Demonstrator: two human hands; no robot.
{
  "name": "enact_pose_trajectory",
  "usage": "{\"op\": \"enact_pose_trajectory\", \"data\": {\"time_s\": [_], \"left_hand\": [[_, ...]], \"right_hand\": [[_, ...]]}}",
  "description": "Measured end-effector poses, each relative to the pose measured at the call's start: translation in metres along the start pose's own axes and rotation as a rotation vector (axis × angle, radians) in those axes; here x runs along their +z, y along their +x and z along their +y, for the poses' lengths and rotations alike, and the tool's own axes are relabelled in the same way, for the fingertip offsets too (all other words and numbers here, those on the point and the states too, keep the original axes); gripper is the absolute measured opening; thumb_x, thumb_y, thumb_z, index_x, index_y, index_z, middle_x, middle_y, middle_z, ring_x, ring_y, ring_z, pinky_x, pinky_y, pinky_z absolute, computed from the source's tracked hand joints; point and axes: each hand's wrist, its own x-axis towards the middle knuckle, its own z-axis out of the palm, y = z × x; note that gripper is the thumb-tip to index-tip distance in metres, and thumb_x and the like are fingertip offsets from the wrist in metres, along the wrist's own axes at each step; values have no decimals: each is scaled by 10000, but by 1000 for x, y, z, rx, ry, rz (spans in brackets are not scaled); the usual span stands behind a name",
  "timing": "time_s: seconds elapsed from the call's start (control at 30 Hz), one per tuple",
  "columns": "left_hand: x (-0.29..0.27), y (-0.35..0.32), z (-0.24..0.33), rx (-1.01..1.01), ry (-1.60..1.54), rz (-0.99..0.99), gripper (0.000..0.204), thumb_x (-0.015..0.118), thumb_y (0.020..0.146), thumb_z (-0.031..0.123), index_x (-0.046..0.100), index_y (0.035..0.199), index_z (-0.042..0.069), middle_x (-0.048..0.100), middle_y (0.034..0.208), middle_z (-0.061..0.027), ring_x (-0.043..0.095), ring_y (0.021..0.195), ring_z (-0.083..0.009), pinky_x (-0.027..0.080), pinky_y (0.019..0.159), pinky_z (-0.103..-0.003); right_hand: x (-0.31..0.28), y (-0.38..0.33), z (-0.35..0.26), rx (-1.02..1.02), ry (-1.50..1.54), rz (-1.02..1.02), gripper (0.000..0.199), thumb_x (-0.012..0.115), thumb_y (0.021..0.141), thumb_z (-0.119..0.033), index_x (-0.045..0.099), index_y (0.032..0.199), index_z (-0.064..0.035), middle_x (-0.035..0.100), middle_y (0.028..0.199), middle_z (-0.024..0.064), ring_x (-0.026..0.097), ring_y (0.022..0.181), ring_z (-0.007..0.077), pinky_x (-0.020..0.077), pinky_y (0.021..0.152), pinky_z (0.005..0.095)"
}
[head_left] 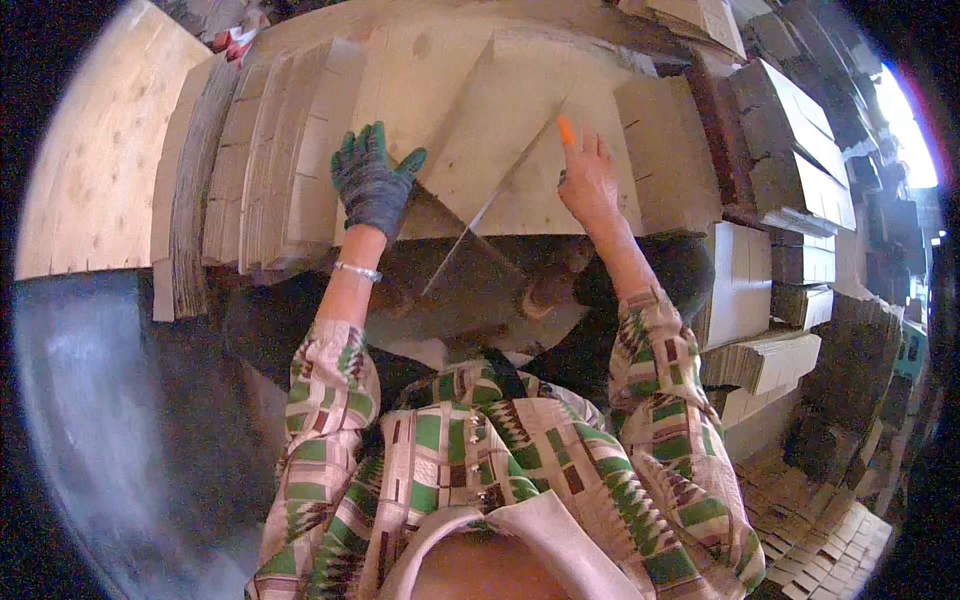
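Your left hand (372, 185), in a green-and-grey work glove, presses flat and open on a folded brown cardboard sheet (500, 130) on the wooden bench (90, 170). Your bare right hand (588, 178) rests open on its right part. Stacked flat cardboard pieces (270, 150) sit left.

Stacks of flat cardboard (790, 150) at right, plywood board (90, 180) left

Not much room on the desk (440, 60): stacks of flat cardboard pieces (270, 150) wall off 9 to 11 o'clock, and another stack (665, 150) blocks 2 o'clock. The raised cardboard sheet (500, 130) sits dead centre between the hands, so the only open strip is bare desk toward 12 o'clock. Piles of folded cartons (790, 150) crowd 3 o'clock too.
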Motion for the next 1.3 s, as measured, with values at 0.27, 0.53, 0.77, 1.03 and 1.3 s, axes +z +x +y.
{"op": "enact_pose_trajectory", "data": {"time_s": [0.27,0.53,0.77,1.03,1.3], "left_hand": [[26,25,-5,72,277,-539,366,465,963,443,698,1123,211,677,1189,-84,554,1216,-294,337,1068,-566],[28,-19,-55,98,122,-261,571,607,895,524,598,1304,124,609,1326,-151,485,1328,-341,248,1149,-583],[-13,6,54,136,-183,-374,729,583,881,603,530,1372,66,584,1355,-184,502,1306,-368,350,1116,-496],[47,11,71,151,-243,-504,403,524,933,399,675,1169,108,672,1197,-168,640,1108,-340,496,944,-494],[43,0,78,230,-175,-519,330,426,964,280,698,975,94,716,978,-171,690,885,-390,541,776,-521]], "right_hand": [[48,17,-59,-377,-77,-360,732,701,722,-14,486,1413,-127,504,1421,178,439,1350,374,380,1102,492],[23,-10,-43,-376,354,17,775,673,761,-29,391,1482,-59,449,1472,218,442,1351,383,348,1117,512],[3,-20,181,395,-546,-125,514,725,837,-301,537,1266,-91,708,1052,156,700,973,339,554,818,480],[-54,13,116,448,270,128,519,622,797,-18,561,1307,-97,683,1182,199,653,1075,405,518,909,424],[-47,33,-41,152,442,-125,731,637,883,-148,350,1524,-351,700,967,229,688,848,423,541,715,514]]}}
